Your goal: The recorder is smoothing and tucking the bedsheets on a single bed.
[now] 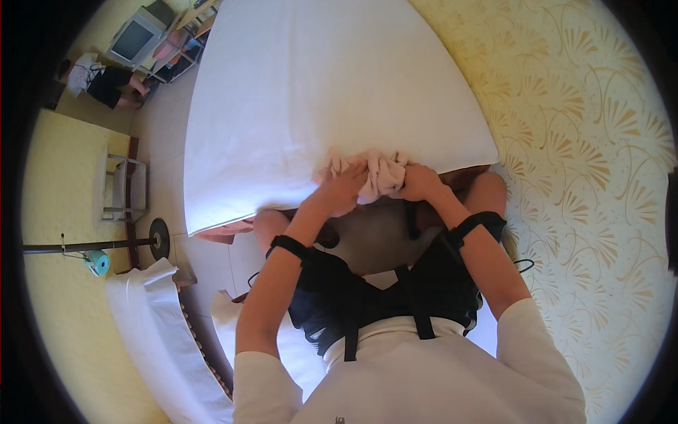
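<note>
A crumpled pale pink cloth [382, 172], seemingly a towel, lies bunched at the near edge of a white-covered bed or table [328, 79]. My left hand [344, 188] is on the cloth's left part, with some fingers hidden in its folds; its grip is unclear. My right hand [420, 183] grips the cloth's right end, thumb and fingers closed around it. Both hands are just above the near edge, over my knees.
Patterned wallpaper [572, 132] runs along the right side. To the left stand a metal frame rack [125, 159], a black stand with a round base [159, 238] and a white-covered surface [153, 328]. Far left, another person [108, 85] bends near a television [135, 40] and a shelf.
</note>
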Motion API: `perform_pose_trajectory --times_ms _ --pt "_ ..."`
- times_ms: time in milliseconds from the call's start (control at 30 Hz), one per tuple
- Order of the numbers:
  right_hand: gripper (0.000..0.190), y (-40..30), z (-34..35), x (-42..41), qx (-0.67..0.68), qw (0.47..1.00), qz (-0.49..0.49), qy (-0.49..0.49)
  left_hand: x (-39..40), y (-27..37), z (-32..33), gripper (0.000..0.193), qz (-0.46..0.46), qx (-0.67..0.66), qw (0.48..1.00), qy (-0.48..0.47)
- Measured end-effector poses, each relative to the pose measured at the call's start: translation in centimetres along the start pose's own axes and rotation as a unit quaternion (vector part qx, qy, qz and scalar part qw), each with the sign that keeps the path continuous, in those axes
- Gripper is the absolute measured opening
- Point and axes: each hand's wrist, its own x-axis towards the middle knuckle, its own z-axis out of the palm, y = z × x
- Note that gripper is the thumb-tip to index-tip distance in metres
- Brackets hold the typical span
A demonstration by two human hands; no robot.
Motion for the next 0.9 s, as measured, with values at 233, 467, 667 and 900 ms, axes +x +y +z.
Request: perform_pose_trajectory --times_ms 233,467,667,900 --pt "0.052 -3.3 -4.0 3.0 0.136 0.99 -0.021 -0.019 2.1 -1.0 -5.6 0.065 -0.313 -0.017 0.943 0.116" --pt "0.04 -3.5 -1.5 5.0 0.079 0.997 0.013 0.014 3.6 -2.6 -0.9 0.071 -0.359 -0.03 0.932 -0.049" --pt "0.031 -4.0 -0.8 4.6 0.061 0.996 0.002 0.062 2.9 -3.0 -0.5 0.072 -0.323 0.017 0.944 -0.065" --pt "0.031 -4.0 1.3 3.6 0.026 0.998 0.022 0.055 1.3 -0.7 0.2 0.07 -0.217 0.076 0.973 0.007"
